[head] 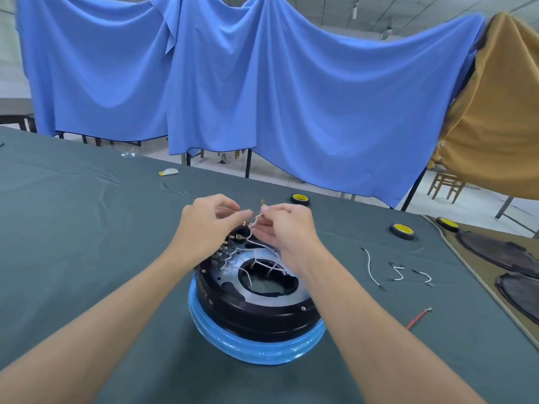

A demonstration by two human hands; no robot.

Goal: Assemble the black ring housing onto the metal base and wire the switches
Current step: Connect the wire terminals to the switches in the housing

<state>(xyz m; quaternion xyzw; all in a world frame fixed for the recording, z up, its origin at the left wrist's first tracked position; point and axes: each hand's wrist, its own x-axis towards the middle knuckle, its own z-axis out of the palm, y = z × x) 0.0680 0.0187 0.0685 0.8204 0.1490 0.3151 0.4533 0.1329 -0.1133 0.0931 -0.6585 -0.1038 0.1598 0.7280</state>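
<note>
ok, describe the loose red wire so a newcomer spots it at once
Start at the black ring housing in the middle of the green table. Just right of it lies the red wire. The other loose wires, farther back, are white; it alone is red.

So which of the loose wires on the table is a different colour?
The red wire, lying alone nearest you; the three loose wires beyond it are white.

Two hands are working here, left hand (204,225) and right hand (287,231), both pinching one held wire (253,226) above one black ring housing (256,313). Three tape rolls (299,198) (402,231) (447,223) are lying about, three loose white wires (370,265) (397,273) (423,277) are lying near one red wire (418,317) — and at least two dark round plates (495,252) (519,293) are sitting rightward.
</note>
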